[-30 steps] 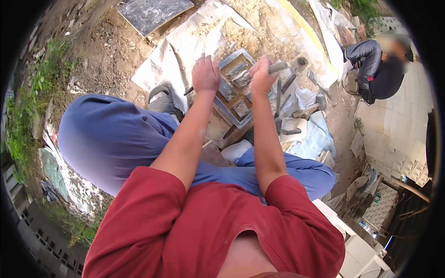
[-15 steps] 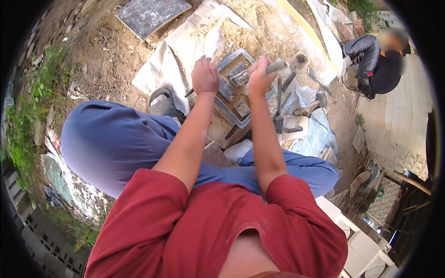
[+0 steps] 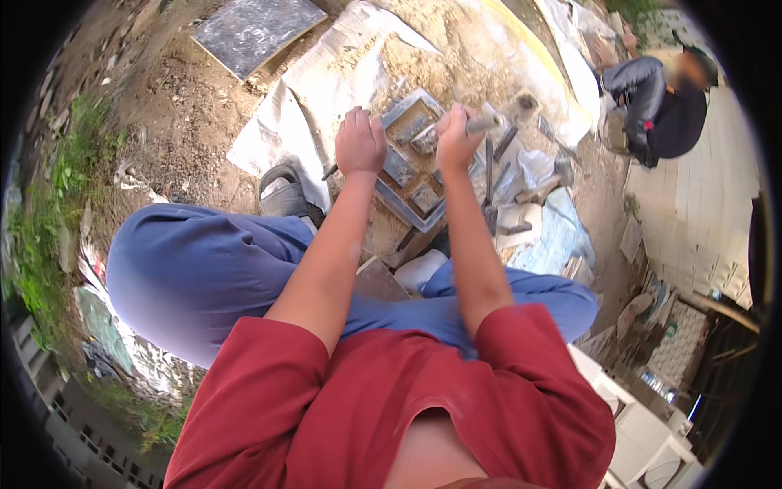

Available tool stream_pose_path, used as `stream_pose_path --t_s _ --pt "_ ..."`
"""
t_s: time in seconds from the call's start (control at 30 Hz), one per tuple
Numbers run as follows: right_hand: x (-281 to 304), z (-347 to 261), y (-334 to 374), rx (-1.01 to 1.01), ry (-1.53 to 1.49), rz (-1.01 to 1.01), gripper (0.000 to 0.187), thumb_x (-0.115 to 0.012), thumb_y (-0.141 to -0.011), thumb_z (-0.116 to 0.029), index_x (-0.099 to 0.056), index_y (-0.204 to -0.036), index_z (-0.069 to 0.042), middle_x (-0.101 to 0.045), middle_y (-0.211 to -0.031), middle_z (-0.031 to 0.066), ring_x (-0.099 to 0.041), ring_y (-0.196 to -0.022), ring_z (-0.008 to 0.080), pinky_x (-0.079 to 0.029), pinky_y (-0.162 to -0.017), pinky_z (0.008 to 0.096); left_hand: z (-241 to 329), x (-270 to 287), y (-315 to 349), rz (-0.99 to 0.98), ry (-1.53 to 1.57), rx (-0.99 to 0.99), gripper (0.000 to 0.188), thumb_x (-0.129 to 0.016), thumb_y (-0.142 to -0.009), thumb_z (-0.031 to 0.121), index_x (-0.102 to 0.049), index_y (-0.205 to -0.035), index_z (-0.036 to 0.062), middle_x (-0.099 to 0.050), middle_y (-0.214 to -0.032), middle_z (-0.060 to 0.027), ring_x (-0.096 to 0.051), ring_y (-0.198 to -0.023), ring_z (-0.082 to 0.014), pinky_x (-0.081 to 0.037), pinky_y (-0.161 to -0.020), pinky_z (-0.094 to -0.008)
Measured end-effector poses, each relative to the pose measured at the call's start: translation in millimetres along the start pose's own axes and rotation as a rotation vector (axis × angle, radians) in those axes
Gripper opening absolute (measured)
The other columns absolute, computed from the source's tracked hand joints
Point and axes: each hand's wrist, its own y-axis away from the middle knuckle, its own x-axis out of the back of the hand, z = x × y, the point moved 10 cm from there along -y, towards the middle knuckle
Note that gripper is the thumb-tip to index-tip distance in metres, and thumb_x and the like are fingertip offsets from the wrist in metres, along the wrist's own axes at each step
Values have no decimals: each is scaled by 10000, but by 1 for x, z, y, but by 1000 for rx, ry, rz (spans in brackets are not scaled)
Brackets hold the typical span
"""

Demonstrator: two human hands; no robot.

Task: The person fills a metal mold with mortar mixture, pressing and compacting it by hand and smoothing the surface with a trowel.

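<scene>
A rectangular grey metal mould frame (image 3: 397,200) lies on the ground before me, with several flat blocks and sandy material inside. My right hand (image 3: 458,147) is wrapped round the pale round handle of a hammer-like tool (image 3: 486,122). Its handle end sticks out to the right, and what seems its blocky grey head (image 3: 423,140) hangs over the frame's middle. At the frame's left side, my left hand (image 3: 360,143) is closed with the fingers curled down. Their tips are hidden, so whatever they grip does not show. A dark rod (image 3: 330,173) pokes out beside the left wrist.
Sandy powder (image 3: 391,57) covers a white sheet beyond the frame. A dark square slab (image 3: 259,37) lies at the far left. Tools, a hammer (image 3: 562,169) and a blue sheet (image 3: 560,232) sit on the right. Another person (image 3: 652,106) squats at the far right.
My left hand has lowered slightly, its fingers looking more curled. My right hand has dipped a little, still holding the tool. The view has shifted slightly, and the other person's head has turned.
</scene>
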Motion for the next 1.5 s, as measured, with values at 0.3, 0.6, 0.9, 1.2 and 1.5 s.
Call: stream_pose_path --t_s 0.3,0.6,0.9,1.2,1.5 --pt "-10 -5 -9 -93 39 -144 366 -519 -972 -91 -386 -633 -125 -419 -533 -30 -344 -432 79 -274 -433 277 -8 -30 1 -496 -329 110 781 -576 -873 750 -602 -1380 156 -634 -1348 -145 -647 -1192 -309 -556 -940 -449" --pt "-4 -11 -3 -151 12 -194 304 -528 -986 -103 -518 -685 -58 -440 -553 -17 -361 -447 78 -293 -447 271 -19 -31 8 -550 -334 140 754 -579 -868 756 -623 -1345 173 -707 -1155 -144 -710 -1045 -322 -578 -846 -453" --pt "-4 -19 2 -186 -20 -127 337 -554 -987 -107 -478 -660 -72 -472 -567 -23 -394 -468 79 -302 -457 288 -21 -31 1 -548 -331 164 777 -583 -857 769 -621 -1343 164 -718 -1133 -141 -713 -1035 -327 -579 -849 -460" --pt "9 -34 24 -154 -53 -15 334 -550 -998 -86 -521 -668 -42 -487 -562 -24 -427 -500 61 -308 -477 257 -18 -30 -3 -473 -327 137 746 -589 -849 762 -660 -1284 160 -748 -1077 -137 -732 -979 -316 -578 -812 -446" --pt "21 -16 42 -119 -122 62 349 -540 -1008 -93 -495 -662 -72 -455 -565 -30 -391 -485 66 -304 -472 265 -10 -29 -2 -454 -329 138 660 -516 -925 703 -663 -1225 134 -753 -1020 -152 -728 -948 -352 -567 -813 -474"
